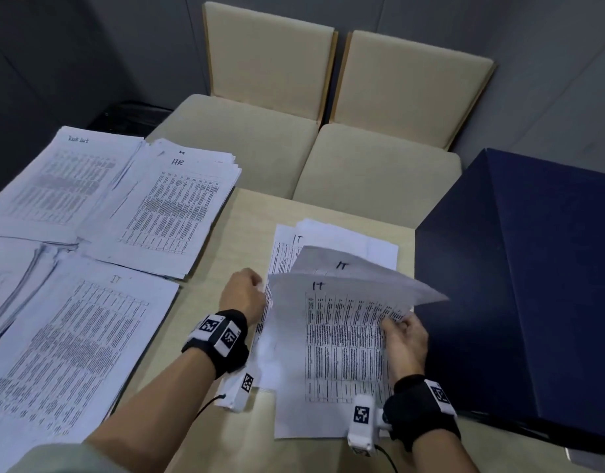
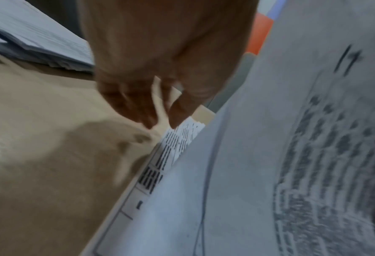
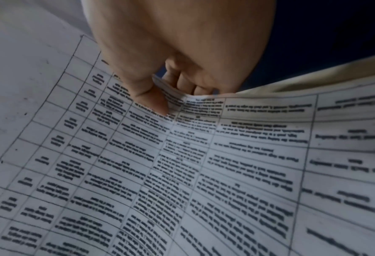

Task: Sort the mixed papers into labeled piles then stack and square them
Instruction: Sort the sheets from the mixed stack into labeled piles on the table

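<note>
A small pile of printed table sheets (image 1: 328, 356) hand-marked "IT" lies at the table's middle. My right hand (image 1: 401, 327) pinches the right edge of its upper sheets, thumb on top and fingers beneath (image 3: 173, 97), so they curl up off the pile. A second lifted IT sheet (image 1: 355, 271) fans out behind. My left hand (image 1: 246, 295) hovers at the pile's left edge with fingers (image 2: 133, 107) loosely curled, holding nothing. Sorted piles sit to the left: an IT pile (image 1: 72, 336), an HR pile (image 1: 171, 206) and a "Task list" pile (image 1: 55, 186).
A large dark blue box (image 1: 533, 302) stands right beside my right hand. Two beige chairs (image 1: 260, 131) are pushed in at the table's far edge. Another paper stack (image 1: 7, 288) lies at the far left. Bare tabletop (image 1: 246, 227) shows between the piles.
</note>
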`<state>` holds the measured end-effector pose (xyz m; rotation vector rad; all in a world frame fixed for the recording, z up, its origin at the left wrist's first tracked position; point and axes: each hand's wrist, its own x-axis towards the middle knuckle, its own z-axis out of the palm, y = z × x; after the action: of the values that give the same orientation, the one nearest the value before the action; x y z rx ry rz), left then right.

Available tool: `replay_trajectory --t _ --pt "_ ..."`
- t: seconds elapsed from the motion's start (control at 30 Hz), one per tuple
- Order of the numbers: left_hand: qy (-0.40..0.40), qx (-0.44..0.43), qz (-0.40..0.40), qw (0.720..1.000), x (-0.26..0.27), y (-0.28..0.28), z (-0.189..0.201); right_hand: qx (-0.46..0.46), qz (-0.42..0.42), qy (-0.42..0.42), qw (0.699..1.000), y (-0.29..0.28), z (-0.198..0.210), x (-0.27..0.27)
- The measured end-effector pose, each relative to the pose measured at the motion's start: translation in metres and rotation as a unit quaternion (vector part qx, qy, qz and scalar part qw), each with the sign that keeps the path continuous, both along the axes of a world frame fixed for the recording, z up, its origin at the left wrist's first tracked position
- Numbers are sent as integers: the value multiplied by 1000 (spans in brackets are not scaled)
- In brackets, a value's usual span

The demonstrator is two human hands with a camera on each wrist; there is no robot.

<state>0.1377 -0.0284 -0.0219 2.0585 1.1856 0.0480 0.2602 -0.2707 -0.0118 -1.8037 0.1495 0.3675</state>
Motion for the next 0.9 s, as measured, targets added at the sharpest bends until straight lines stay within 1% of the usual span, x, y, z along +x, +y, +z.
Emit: replay_trajectory --t 0.03,0.07,0.13,0.17,0.23,0.27,0.3,0.37,0.43,0.47,0.57,0.67,0.73,0.8,0.87,0.9 --pt "30 4 17 999 1 0 1 13 -6 6 1000 1 1 -1" --pt "53 -7 12 999 2 1 1 23 -8 10 1000 1 1 -1" --pt "51 -17 -28 998 4 1 -2 29 9 11 999 0 4 -2" --pt "26 -18 -44 999 5 1 -3 23 21 16 999 -1 4 -3" --pt "-51 -28 -66 996 3 1 -5 9 24 39 999 -2 3 -3" --pt "-83 -56 -69 993 1 1 -7 5 19 50 999 -2 3 -3" --pt "-108 -102 -60 987 -1 2 -8 4 16 56 998 -3 2 -3" --pt "-152 -186 -38 970 -6 2 -8 9 13 64 998 -2 2 -3" --pt "-171 -228 -18 958 -8 4 -6 1 18 64 998 -1 1 -2" --pt "-178 -235 -17 955 -9 3 -5 -2 21 67 998 -1 0 -2" --pt "-179 -213 -31 960 -6 3 -1 -8 18 72 997 -1 -5 2" --pt "-178 -234 -25 955 -4 5 3 10 -13 24 1000 1 -5 4" --pt "-164 -222 -8 961 -2 4 5 46 -50 -7 998 2 -5 5" --pt "-143 -178 18 973 -1 5 3 85 -70 -13 994 2 -3 7" --pt "-126 -162 45 978 -2 6 2 110 -67 -4 992 0 -4 8" --pt "-124 -168 58 976 -4 6 2 104 -64 -1 993 0 -4 8"
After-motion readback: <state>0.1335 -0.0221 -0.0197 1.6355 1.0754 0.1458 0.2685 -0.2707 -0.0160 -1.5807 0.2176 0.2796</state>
